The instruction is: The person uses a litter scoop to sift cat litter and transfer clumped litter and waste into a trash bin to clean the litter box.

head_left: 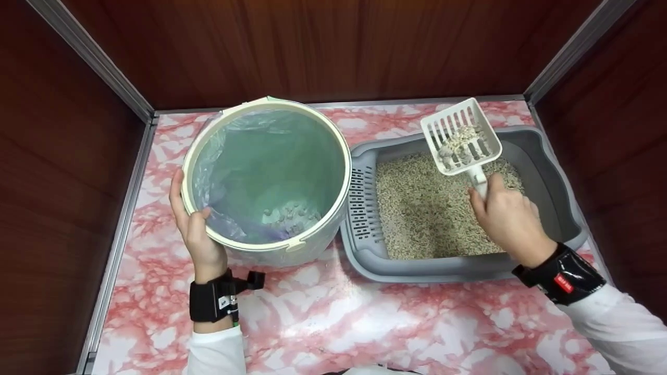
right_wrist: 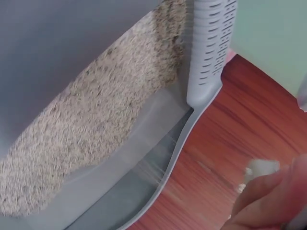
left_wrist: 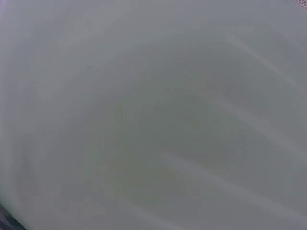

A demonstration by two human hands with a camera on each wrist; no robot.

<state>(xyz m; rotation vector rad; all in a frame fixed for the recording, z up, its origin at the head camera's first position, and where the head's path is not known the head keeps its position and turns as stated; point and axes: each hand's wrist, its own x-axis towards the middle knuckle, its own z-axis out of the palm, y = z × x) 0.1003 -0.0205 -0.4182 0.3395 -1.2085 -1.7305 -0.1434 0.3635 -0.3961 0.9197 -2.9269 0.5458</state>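
Note:
My right hand (head_left: 508, 219) grips the handle of a white slotted litter scoop (head_left: 482, 125), held above the far side of a grey litter box (head_left: 417, 268). Pale litter and clumps (head_left: 461, 146) lie in the scoop. Sandy litter (head_left: 432, 208) covers the floor of the box. At the left, my left hand (head_left: 195, 229) holds the cream rim of a round green bin (head_left: 341, 156), thumb over the edge and fingers along the outside. A thin clear bag lines the bin, with greyish clumps (head_left: 299, 216) at its bottom. The left wrist view is filled by a blurred pale surface.
The bin stands right beside the perforated left end of the litter box. Both are on a red-and-white marbled surface (head_left: 312, 323). Dark wood-grain panels (head_left: 333, 52) with metal edging enclose the back and both sides.

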